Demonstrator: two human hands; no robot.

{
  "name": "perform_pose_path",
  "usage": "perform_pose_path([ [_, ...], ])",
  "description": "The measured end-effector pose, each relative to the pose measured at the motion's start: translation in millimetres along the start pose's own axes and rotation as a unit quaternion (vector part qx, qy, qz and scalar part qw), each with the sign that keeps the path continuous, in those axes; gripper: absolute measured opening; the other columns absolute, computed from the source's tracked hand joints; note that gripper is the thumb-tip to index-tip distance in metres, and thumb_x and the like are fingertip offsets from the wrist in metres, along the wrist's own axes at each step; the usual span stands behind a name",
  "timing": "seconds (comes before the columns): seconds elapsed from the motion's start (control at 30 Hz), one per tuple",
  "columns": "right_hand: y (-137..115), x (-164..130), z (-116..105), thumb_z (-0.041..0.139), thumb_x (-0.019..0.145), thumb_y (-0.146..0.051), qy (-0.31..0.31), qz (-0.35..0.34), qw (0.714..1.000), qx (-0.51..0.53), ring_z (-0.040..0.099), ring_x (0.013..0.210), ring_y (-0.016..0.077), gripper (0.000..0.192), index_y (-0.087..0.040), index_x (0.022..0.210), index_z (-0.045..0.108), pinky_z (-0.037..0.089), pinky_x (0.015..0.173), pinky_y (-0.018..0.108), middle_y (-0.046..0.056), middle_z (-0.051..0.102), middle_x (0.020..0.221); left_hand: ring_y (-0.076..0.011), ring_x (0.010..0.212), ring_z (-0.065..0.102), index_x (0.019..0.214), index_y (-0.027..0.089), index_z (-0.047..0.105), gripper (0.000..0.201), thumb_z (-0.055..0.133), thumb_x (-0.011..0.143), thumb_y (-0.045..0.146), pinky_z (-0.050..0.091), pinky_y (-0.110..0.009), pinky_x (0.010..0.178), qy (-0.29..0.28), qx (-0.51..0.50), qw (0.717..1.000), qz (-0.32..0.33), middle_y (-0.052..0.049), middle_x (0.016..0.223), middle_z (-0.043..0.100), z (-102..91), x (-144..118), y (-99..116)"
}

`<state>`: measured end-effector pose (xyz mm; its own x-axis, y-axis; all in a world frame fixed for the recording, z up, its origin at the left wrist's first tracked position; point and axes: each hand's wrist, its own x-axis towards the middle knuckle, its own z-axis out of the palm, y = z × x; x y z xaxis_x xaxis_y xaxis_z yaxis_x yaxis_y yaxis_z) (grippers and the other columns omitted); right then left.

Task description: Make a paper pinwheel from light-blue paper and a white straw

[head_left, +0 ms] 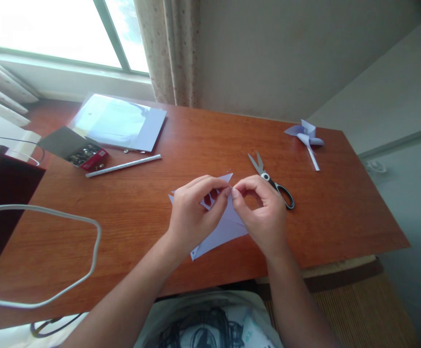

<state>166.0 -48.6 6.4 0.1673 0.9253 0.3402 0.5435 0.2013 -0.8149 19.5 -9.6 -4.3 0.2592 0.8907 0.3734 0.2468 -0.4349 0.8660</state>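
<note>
A pale purple sheet of paper (pixel 222 236), cut in from its corners, lies on the table beneath my hands. A small dark hole shows near its front left corner. My left hand (pixel 199 203) is closed in a pinch, thumb against forefinger, above the paper. Meeting it tip to tip, my right hand (pixel 261 205) pinches at the same spot. What sits between the fingertips is too small to make out. Scissors (pixel 268 179) with black and white handles lie just beyond my right hand, blades slightly apart.
A paper pinwheel (pixel 307 137) on a white stick lies at the far right. Back left are a stack of paper in a clear sleeve (pixel 119 121), an open box of small metal pieces (pixel 87 154) and a rolled paper stick (pixel 123 166). A white cable (pixel 96 251) loops at left.
</note>
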Motion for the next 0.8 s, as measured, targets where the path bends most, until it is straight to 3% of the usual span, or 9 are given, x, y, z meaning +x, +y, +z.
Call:
perform_pose_path([
  [0.17, -2.9, 0.8, 1.7, 0.064, 0.09, -0.014, 0.007, -0.019, 0.999, -0.029, 0.06, 0.075, 0.0174, 0.015, -0.025, 0.081, 0.062, 0.05, 0.072, 0.034, -0.001, 0.063, 0.08, -0.0096, 0.059, 0.058, 0.083, 0.016, 0.07, 0.008, 0.065, 0.089, 0.015, 0.046, -0.022, 0.058, 0.009, 0.009, 1.0, 0.002, 0.0, 0.072, 0.068, -1.1, 0.0, 1.2],
  [0.53, 2.9, -0.4, 3.0, 0.065, 0.091, -0.015, 0.018, -0.004, 1.0, 0.022, 0.062, 0.077, 0.0156, 0.011, -0.022, 0.083, 0.064, 0.053, 0.07, 0.03, -0.001, 0.064, 0.082, -0.0098, 0.059, 0.061, 0.084, 0.016, 0.071, 0.004, 0.069, 0.087, 0.016, 0.048, -0.021, 0.057, 0.017, -0.03, 0.999, -0.005, 0.0, 0.072, 0.07, 2.4, -1.5, -5.5],
  [0.8, -2.1, -0.8, 2.6, 0.066, 0.09, -0.012, 0.043, -0.074, 0.994, -0.065, 0.061, 0.074, 0.0146, 0.012, -0.019, 0.082, 0.064, 0.051, 0.071, 0.029, 0.0, 0.065, 0.08, -0.0083, 0.058, 0.06, 0.083, 0.016, 0.071, 0.006, 0.069, 0.087, 0.013, 0.047, -0.019, 0.056, 0.021, -0.021, 0.999, 0.015, 0.001, 0.071, 0.069, 1.1, -1.0, -4.7],
])
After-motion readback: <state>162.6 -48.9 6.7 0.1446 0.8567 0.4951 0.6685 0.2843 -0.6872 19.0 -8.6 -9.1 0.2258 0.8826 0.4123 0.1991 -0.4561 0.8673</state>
